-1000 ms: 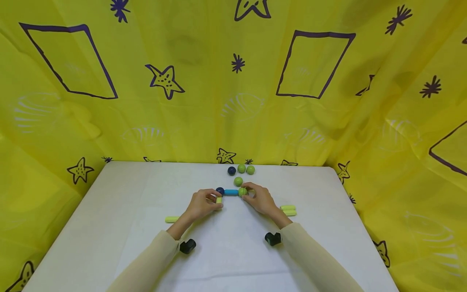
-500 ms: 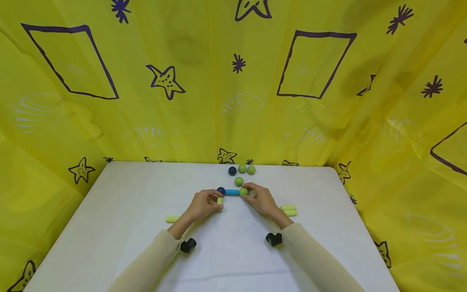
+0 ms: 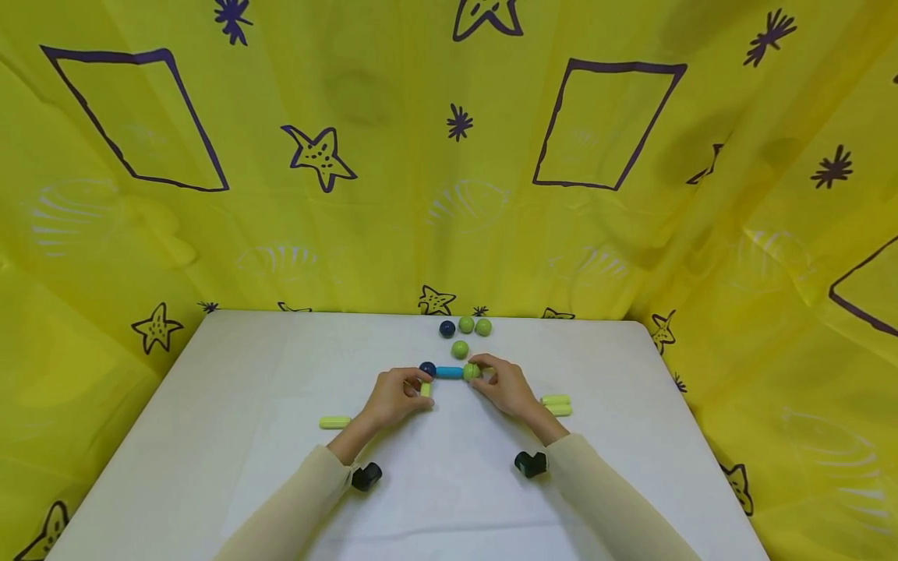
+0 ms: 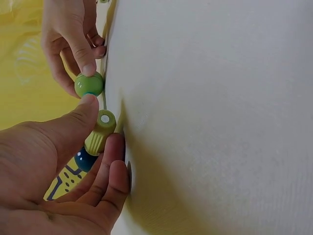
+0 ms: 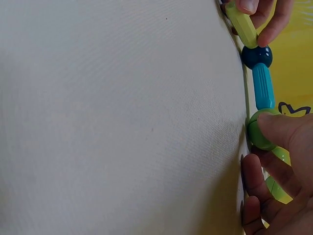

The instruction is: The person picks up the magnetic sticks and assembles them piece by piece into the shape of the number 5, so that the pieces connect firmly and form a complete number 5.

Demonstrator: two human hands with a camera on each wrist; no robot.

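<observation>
My left hand [image 3: 396, 396] pinches a pale yellow ribbed rod [image 5: 242, 24] between thumb and fingers. One end of that rod meets a dark blue ball [image 5: 257, 57]. From the ball a blue rod [image 3: 450, 372] runs right to a green ball [image 5: 261, 129], which my right hand [image 3: 505, 386] grips with thumb and fingertips. In the left wrist view, the yellow rod's near end shows a round silvery spot, and the left thumb lies along its side. Both hands work close over the white table [image 3: 435, 483].
Behind the hands lie a loose green ball [image 3: 459, 349], two more green balls [image 3: 475, 326] and another dark blue ball [image 3: 447, 329]. A yellow rod [image 3: 334, 422] lies by the left forearm. Two yellow rods [image 3: 556, 405] lie right of the right wrist. Yellow patterned cloth [image 3: 393, 226] encloses the table.
Both hands have shifted slightly toward the front and right, carrying the joined balls and rods with them. The grips stay the same.
</observation>
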